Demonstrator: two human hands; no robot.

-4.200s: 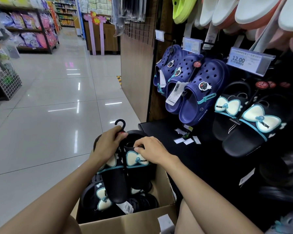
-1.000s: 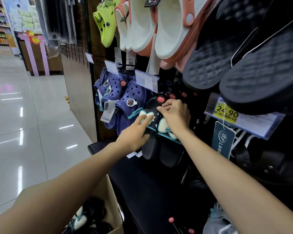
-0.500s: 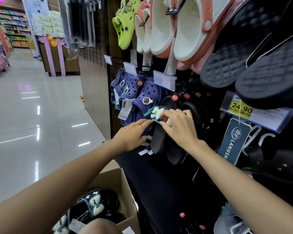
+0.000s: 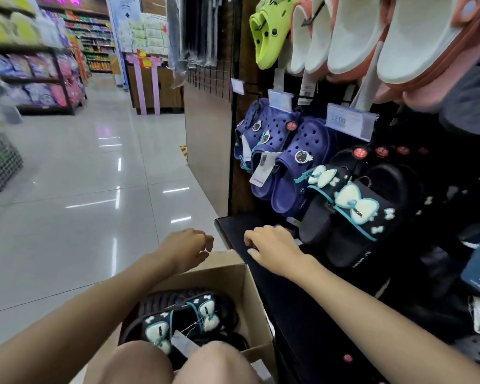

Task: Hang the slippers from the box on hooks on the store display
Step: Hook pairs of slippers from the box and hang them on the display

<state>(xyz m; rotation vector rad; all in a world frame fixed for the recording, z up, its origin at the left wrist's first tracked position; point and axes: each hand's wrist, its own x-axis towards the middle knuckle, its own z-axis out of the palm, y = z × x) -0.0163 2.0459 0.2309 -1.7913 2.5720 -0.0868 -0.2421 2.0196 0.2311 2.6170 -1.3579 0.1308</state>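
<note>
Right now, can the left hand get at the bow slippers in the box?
Probably yes: the left hand hovers empty above the open box, and the bow slippers lie uncovered on top; nothing sits between them.

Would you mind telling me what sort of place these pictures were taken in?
Most likely a retail shop's footwear aisle: blue clogs and black bow slippers hang on a display wall under a price tag reading 12.00, with stocked shelves across a tiled aisle.
</note>
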